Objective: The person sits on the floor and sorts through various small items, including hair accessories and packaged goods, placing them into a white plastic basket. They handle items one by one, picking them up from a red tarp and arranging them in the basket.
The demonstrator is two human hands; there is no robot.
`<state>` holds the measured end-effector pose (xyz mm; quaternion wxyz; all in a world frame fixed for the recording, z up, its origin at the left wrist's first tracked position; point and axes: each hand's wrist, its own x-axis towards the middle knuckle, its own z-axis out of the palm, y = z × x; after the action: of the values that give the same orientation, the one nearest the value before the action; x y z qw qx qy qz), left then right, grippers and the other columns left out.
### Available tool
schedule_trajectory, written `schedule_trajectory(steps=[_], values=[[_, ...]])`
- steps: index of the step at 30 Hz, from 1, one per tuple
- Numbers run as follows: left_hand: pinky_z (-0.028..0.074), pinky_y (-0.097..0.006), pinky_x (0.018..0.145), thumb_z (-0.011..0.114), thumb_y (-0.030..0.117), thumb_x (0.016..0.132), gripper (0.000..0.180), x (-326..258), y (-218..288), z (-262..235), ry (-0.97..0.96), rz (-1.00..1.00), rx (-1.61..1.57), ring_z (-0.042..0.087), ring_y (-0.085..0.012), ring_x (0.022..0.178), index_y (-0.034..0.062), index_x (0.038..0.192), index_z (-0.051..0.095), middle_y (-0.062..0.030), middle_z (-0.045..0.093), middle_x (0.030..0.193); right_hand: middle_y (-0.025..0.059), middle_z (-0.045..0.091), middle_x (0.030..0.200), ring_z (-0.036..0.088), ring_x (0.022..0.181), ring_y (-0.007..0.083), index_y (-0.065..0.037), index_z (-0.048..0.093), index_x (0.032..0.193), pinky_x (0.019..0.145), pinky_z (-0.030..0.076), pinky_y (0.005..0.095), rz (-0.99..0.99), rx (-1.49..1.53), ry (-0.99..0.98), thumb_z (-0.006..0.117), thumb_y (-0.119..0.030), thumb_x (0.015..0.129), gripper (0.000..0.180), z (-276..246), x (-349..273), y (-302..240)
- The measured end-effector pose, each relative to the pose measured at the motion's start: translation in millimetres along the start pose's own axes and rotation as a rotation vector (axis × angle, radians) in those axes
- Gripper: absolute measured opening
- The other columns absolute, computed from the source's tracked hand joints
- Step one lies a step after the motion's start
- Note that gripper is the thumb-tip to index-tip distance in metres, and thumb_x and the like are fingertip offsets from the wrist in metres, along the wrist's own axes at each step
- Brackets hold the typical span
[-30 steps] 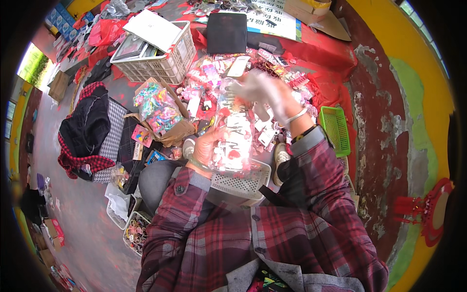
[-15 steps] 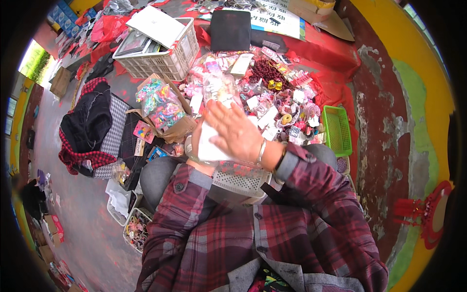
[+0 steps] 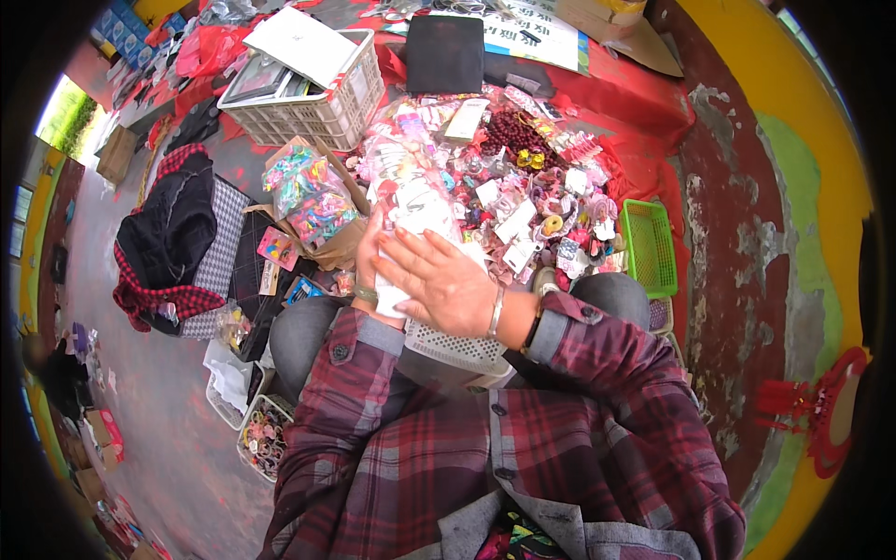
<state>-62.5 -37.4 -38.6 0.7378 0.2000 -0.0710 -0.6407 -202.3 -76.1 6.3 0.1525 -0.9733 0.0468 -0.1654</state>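
A clear plastic bag point(image 3: 415, 201) with white card and small pale items in it lies in front of me, above a light grey perforated basket point(image 3: 457, 347). My left hand point(image 3: 368, 257) holds the bag from its left side, its fingers mostly hidden behind it. Flat across the bag's near part rests my right hand point(image 3: 446, 285), fingers stretched out. Just beyond is a heap of hair accessories point(image 3: 551, 201), many on white cards, with dark red beads point(image 3: 516, 137) at its far side.
To the left stands an open cardboard box point(image 3: 350, 247) of colourful bagged items. A white crate point(image 3: 345, 112) stands behind it. A green basket point(image 3: 649, 247) is at the right. Dark clothing point(image 3: 173, 219) lies farther left, near small bins of accessories point(image 3: 265, 434).
My right hand has slid down along the bag toward me, uncovering its upper part. The left hand stays at the bag's left side.
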Motion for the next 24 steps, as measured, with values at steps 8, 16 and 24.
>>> schedule_trajectory(steps=[8,16,24], values=[[0.046,-0.043,0.093,0.033,0.034,0.098,0.046,2,-28,12,-0.058,-0.145,-0.077,0.056,-0.0291,0.109,0.0011,0.129,0.042,-0.0157,0.055,0.12,0.0198,0.024,0.146,0.017,0.138,0.0324,-0.007,0.035,0.138,0.112,0.014,0.045,0.34,-0.23,0.165,0.035,-0.037,0.096,0.052,-21,43,101],[0.045,-0.04,0.092,0.037,0.037,0.097,0.048,3,-12,25,0.024,0.045,-0.079,0.056,-0.0262,0.108,0.0016,0.129,0.044,-0.0131,0.056,0.12,0.0265,0.043,0.127,0.042,0.119,0.0332,0.005,0.036,0.131,0.099,0.035,0.0382,0.737,0.938,0.496,0.038,-0.035,0.095,0.054,30,7,62],[0.045,-0.04,0.094,0.041,0.037,0.095,0.05,1,-7,15,-0.005,0.103,0.036,0.054,-0.0258,0.11,0.0015,0.131,0.041,-0.0145,0.053,0.123,0.0074,0.062,0.098,0.062,0.076,0.0151,-0.003,0.051,0.119,0.064,0.052,0.0269,1.053,1.68,0.468,0.044,-0.036,0.095,0.041,-26,10,14]])
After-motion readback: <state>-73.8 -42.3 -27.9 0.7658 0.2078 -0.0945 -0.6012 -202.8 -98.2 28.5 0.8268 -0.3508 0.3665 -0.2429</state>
